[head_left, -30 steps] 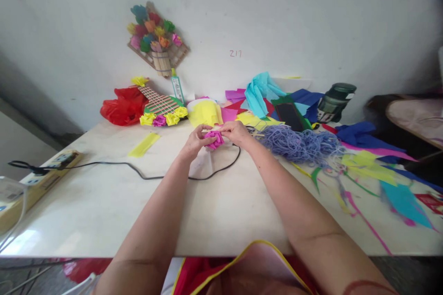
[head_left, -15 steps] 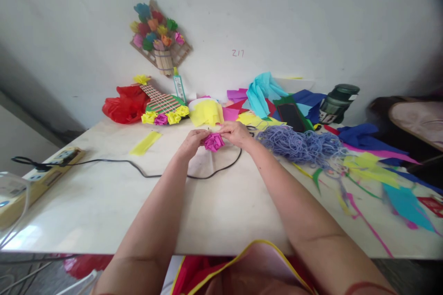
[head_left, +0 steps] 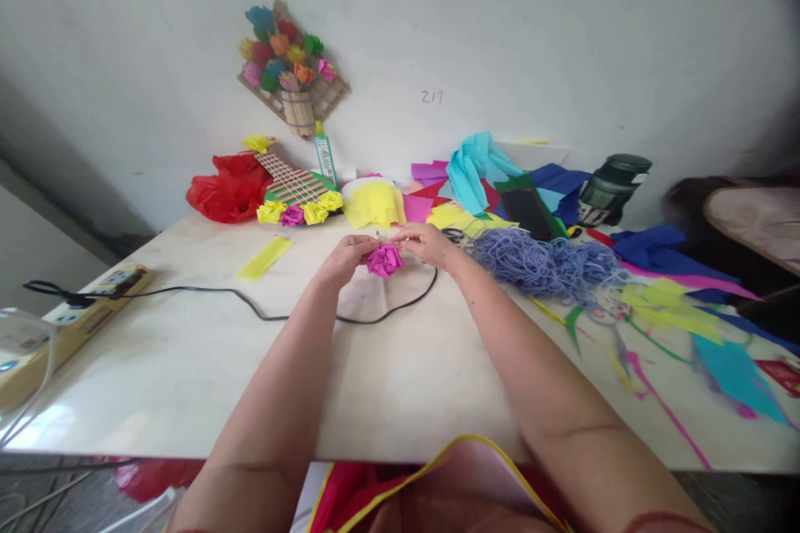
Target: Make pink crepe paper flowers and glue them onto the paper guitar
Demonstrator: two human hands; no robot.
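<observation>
In the middle of the frame, a pink paper flower (head_left: 385,261) is held over the pale bench (head_left: 412,383). The left hand (head_left: 345,260) is at the left side of the flower, and its grip pinches the edge between thumb and fingers. The right hand (head_left: 432,247) is at the right side; its fingertips are gathered near the upper edge, but I cannot tell if they pinch the flower or only touch it. Below the hands, a black cable (head_left: 266,318) curves on the bench. Right of centre lies a tangled heap of bluish cord (head_left: 543,262); left of centre, a yellow paper strip (head_left: 265,258).
</observation>
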